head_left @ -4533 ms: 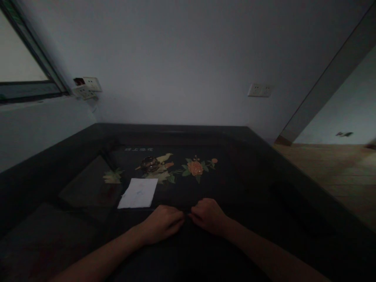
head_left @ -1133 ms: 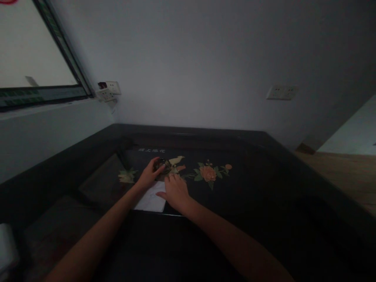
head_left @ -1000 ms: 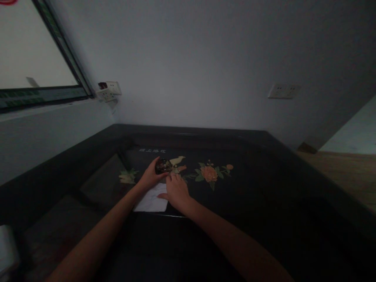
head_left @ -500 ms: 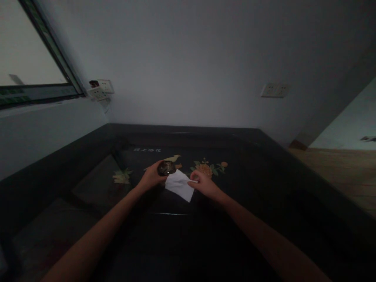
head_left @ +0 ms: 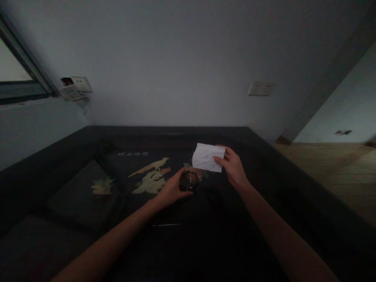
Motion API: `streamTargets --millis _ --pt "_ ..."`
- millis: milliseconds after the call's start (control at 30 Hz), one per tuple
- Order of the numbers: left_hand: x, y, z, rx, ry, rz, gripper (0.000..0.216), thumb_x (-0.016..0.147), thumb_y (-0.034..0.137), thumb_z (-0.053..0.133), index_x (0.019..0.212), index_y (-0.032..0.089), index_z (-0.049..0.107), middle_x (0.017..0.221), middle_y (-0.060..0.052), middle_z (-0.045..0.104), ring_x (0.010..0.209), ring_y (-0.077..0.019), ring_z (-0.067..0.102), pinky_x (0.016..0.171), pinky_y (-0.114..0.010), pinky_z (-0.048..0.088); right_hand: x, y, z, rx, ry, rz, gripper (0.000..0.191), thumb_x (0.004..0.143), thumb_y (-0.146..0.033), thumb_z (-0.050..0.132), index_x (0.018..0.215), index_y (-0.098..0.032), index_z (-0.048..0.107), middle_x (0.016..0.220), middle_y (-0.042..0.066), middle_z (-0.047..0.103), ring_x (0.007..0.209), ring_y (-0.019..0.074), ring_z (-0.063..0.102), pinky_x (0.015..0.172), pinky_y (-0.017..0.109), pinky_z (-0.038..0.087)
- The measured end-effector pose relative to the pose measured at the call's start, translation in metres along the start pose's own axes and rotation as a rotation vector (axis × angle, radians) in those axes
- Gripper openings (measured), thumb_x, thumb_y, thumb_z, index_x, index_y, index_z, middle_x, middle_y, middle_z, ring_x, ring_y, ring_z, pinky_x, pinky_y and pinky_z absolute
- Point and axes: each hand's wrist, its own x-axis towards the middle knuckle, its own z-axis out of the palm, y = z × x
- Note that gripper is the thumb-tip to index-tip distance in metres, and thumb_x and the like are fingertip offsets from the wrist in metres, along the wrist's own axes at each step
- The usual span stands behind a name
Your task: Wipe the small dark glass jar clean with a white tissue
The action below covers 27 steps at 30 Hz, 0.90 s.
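My left hand [head_left: 174,187] is wrapped round the side of a small clear glass [head_left: 189,181], with its thumb and fingers on either side. The glass is dark against the table, and its base is hard to make out. Between thumb and fingers, my right hand [head_left: 233,164] pinches the right edge of a flat white paper tissue [head_left: 208,157]. The tissue is above and to the right of the glass, apart from it. Both are over the glossy black table [head_left: 199,243].
Inlaid in the tabletop are a pale bird figure [head_left: 152,176], a leafy motif [head_left: 102,186] and white lettering. A grey wall [head_left: 164,78] with a double socket [head_left: 261,89] rises behind the table. More sockets [head_left: 75,92] and a window [head_left: 17,70] are at left.
The tissue has moved away from the glass, up and to the right, and now lies flatter in my right hand. My left hand and the glass have shifted right as the view turned.
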Motion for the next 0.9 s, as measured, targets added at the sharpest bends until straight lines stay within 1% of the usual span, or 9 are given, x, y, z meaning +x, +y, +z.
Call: streamTargets --millis 67,167,300,367,500,567,700,833,900 --pt "-0.001 -0.003 0.002 -0.016 0.000 -0.008 0.102 0.062 0.036 0.077 0.146 0.020 0.022 0.141 -0.018 0.048 0.130 -0.0321 0.046 0.107 -0.054 0.035 0.005 -0.004 -0.003 -0.011 0.032 -0.054 0.055 0.063 -0.027 0.074 0.114 -0.018 0.057 0.101 0.009 0.070 0.086 0.0214 0.067 0.073 0.035 0.055" --pt "-0.001 -0.009 0.004 0.001 0.030 -0.024 0.104 0.059 0.037 0.080 0.145 0.019 0.025 0.145 -0.020 0.042 0.134 -0.0343 0.041 0.109 -0.056 0.032 0.008 -0.006 -0.006 -0.066 0.040 -0.114 0.047 0.066 -0.029 0.073 0.110 -0.018 0.060 0.102 0.008 0.070 0.088 0.0211 0.066 0.073 0.034 0.055" --pt "0.002 -0.012 0.005 0.046 0.041 0.027 0.086 0.060 0.037 0.079 0.135 0.019 0.041 0.139 -0.017 0.048 0.130 -0.0339 0.044 0.107 -0.056 0.034 0.000 -0.009 0.002 -0.232 -0.076 -0.186 0.032 0.072 -0.028 0.067 0.102 -0.019 0.065 0.097 0.006 0.070 0.082 0.0192 0.065 0.069 0.032 0.054" --pt "0.002 -0.012 0.005 0.041 0.047 0.036 0.077 0.062 0.037 0.079 0.129 0.020 0.046 0.134 -0.014 0.053 0.126 -0.0326 0.048 0.105 -0.055 0.037 -0.007 -0.012 0.008 -0.379 -0.131 -0.261 0.023 0.076 -0.024 0.062 0.098 -0.019 0.067 0.097 0.006 0.070 0.084 0.0197 0.065 0.071 0.033 0.052" --pt "0.001 -0.008 0.004 -0.045 0.060 -0.016 0.079 0.060 0.035 0.080 0.129 0.022 0.044 0.131 -0.013 0.054 0.123 -0.0318 0.050 0.104 -0.055 0.039 -0.018 -0.016 0.019 -0.552 -0.225 -0.378 0.032 0.081 -0.017 0.055 0.110 -0.020 0.066 0.106 0.007 0.067 0.097 0.0211 0.061 0.082 0.036 0.050" --pt "0.000 -0.006 0.002 -0.175 0.045 0.000 0.082 0.061 0.032 0.080 0.132 0.024 0.040 0.131 -0.010 0.055 0.122 -0.0293 0.051 0.105 -0.052 0.039 -0.023 -0.015 0.024 -0.554 -0.248 -0.356 0.041 0.081 -0.017 0.056 0.121 -0.021 0.062 0.106 0.006 0.066 0.093 0.0201 0.061 0.083 0.037 0.050" --pt "-0.002 0.000 -0.001 -0.528 0.143 -0.012 0.081 0.064 0.025 0.077 0.132 0.027 0.033 0.139 -0.010 0.046 0.125 -0.0279 0.050 0.107 -0.049 0.040 -0.035 -0.013 0.033 -0.474 -0.259 -0.312 0.053 0.082 -0.019 0.059 0.134 -0.020 0.052 0.104 0.007 0.063 0.091 0.0186 0.059 0.084 0.035 0.050" --pt "0.000 0.009 0.002 -0.876 0.227 -0.098 0.090 0.062 0.018 0.077 0.133 0.032 0.024 0.144 -0.010 0.040 0.128 -0.0297 0.048 0.098 -0.046 0.049 -0.043 -0.012 0.041 -0.506 -0.334 -0.343 0.040 0.086 -0.018 0.055 0.126 -0.022 0.059 0.098 0.006 0.061 0.087 0.0167 0.057 0.077 0.030 0.049" --pt "0.002 0.014 0.004 -1.027 0.220 -0.170 0.096 0.061 0.017 0.078 0.135 0.035 0.020 0.143 -0.010 0.041 0.124 -0.0305 0.051 0.095 -0.047 0.052 -0.042 -0.011 0.044 -0.531 -0.356 -0.352 0.035 0.086 -0.015 0.053 0.118 -0.023 0.065 0.093 0.004 0.059 0.084 0.0159 0.056 0.075 0.029 0.049"
